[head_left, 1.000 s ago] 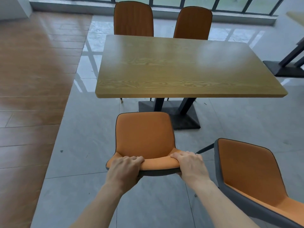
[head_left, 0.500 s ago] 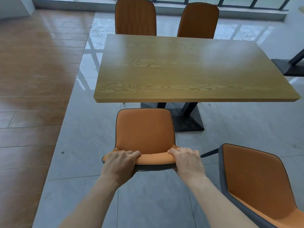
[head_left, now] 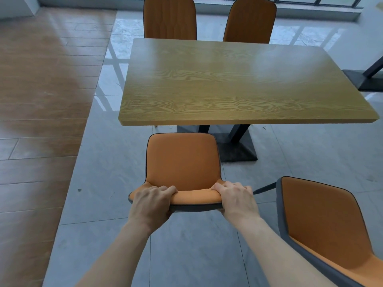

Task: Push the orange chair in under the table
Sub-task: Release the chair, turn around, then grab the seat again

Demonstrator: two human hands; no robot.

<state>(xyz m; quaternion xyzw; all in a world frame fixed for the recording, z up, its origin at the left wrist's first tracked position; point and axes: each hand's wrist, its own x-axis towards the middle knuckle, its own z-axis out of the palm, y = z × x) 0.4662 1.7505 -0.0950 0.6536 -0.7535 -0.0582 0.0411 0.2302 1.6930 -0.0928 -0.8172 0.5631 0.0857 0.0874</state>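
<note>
While both forearms reach forward, left hand [head_left: 152, 200] and right hand [head_left: 236, 198] clamp the orange chair [head_left: 182, 162] backrest top.

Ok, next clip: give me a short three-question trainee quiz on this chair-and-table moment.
1. True or false: both hands hold the top edge of the orange chair's backrest.
2. Multiple choice: where is the seat's front edge relative to the table? A) tucked well under the tabletop B) just short of the table's near edge C) beside the table's left end
3. How many other orange chairs are in view?

Key
1. True: the left hand and right hand each have a closed grip on the backrest top.
2. B
3. Three: two at the far side, one at the near right.
</note>
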